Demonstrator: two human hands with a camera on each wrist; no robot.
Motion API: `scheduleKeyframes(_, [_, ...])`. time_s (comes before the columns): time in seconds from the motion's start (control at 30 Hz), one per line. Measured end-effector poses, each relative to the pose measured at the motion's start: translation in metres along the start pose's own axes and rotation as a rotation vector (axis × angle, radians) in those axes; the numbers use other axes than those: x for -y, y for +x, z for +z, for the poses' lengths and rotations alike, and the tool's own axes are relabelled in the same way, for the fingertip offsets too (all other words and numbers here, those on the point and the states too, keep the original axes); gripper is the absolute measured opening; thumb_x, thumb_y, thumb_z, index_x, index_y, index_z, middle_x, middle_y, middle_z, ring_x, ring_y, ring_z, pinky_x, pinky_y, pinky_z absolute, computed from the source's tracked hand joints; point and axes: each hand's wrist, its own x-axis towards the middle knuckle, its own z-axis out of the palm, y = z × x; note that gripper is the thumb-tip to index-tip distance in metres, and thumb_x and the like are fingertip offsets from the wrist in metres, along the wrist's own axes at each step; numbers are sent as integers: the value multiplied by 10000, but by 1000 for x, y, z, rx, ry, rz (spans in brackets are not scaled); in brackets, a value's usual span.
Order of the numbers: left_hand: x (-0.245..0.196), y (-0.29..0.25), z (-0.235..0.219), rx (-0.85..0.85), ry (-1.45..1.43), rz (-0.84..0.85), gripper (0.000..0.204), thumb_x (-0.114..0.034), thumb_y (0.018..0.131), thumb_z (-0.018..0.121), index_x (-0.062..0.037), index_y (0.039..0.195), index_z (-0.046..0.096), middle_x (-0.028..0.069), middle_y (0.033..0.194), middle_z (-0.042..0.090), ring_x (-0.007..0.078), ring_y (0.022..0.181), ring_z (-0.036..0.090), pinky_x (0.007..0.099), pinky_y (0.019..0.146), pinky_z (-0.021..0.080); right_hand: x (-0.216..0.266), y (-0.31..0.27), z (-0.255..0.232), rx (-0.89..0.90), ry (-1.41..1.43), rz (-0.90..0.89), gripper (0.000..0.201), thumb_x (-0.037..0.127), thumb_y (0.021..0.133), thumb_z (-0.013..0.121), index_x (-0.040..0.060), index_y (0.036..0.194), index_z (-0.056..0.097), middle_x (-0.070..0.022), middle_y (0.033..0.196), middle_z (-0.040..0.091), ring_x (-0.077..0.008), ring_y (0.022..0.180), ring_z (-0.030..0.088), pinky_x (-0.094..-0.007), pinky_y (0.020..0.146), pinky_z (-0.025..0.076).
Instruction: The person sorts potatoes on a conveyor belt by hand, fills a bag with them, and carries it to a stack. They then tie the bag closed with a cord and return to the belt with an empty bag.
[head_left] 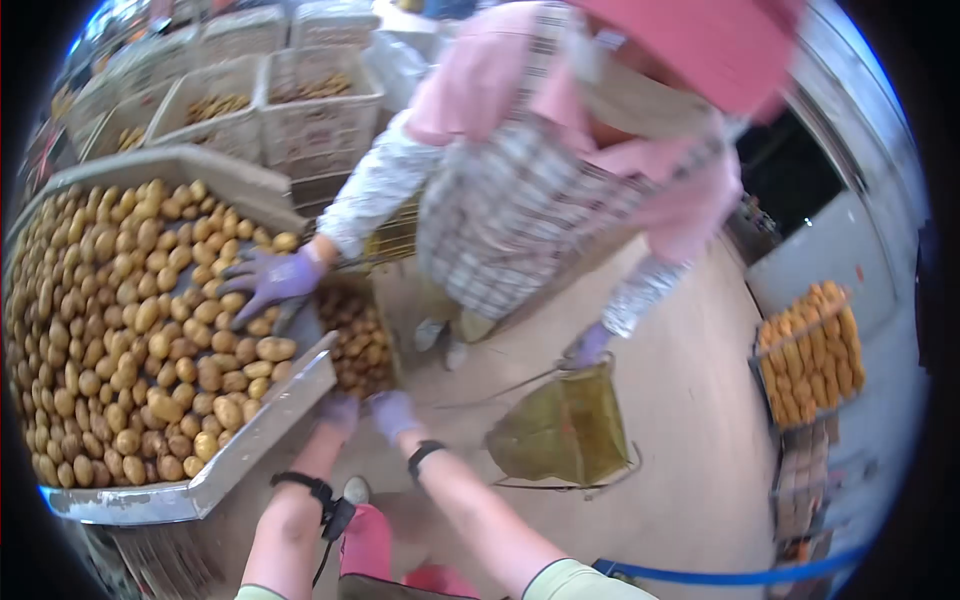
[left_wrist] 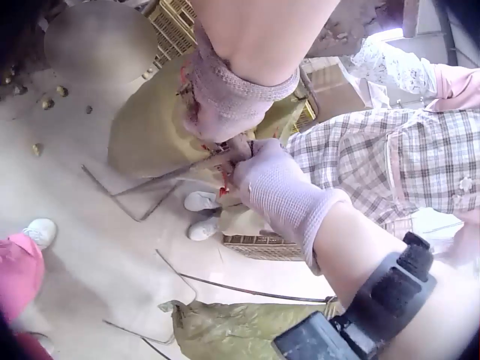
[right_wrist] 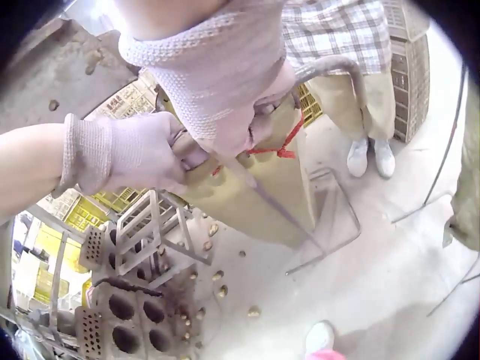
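Note:
A tan-green sack, filled with potatoes in the head view, stands at the chute's lip. Both of my hands wear pale purple knit gloves. My left hand grips the sack's rim with curled fingers. Beside it, my right hand grips the rim where the metal frame meets it. Red string hangs from the sack's edge near my right fingers. Across from me, another person lays one gloved hand on the chute's potatoes and holds an olive sack on a frame.
A metal-edged chute heaped with potatoes stands at the left. Crates with potatoes line the back. A filled crate stands far right. Several potatoes lie loose on the floor near hollow blocks and a metal stand.

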Motion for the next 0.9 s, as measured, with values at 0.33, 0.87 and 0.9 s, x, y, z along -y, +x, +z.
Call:
scheduleKeyframes(0.33, [-69, -213, 148, 169, 318, 53, 277, -173, 943, 523, -110, 1118, 728, 140, 1208, 709, 286, 1148, 674, 418, 963, 536, 80, -263, 88, 142, 281, -40, 237, 115, 916, 524, 108, 1075, 700, -132, 1082, 724, -308, 998, 702, -441, 844, 553])
scheduleKeyframes(0.87, [-180, -483, 329, 215, 145, 273, 421, -460, 955, 586, -141, 1201, 709, 187, 1079, 725, 381, 1035, 686, 481, 932, 534, 124, -602, 105, 462, 445, -209, 210, 223, 903, 598, 53, 958, 707, -167, 969, 730, -349, 897, 704, -470, 787, 554])
scheduleKeyframes(0.9, [-180, -483, 338, 236, 150, 334, 379, -403, 956, 567, -118, 1156, 715, 182, 1116, 718, 374, 1057, 681, 477, 923, 536, 121, -608, 105, 496, 451, -233, 210, 223, 903, 598, 53, 958, 707, -167, 969, 730, -349, 897, 704, -470, 787, 554])
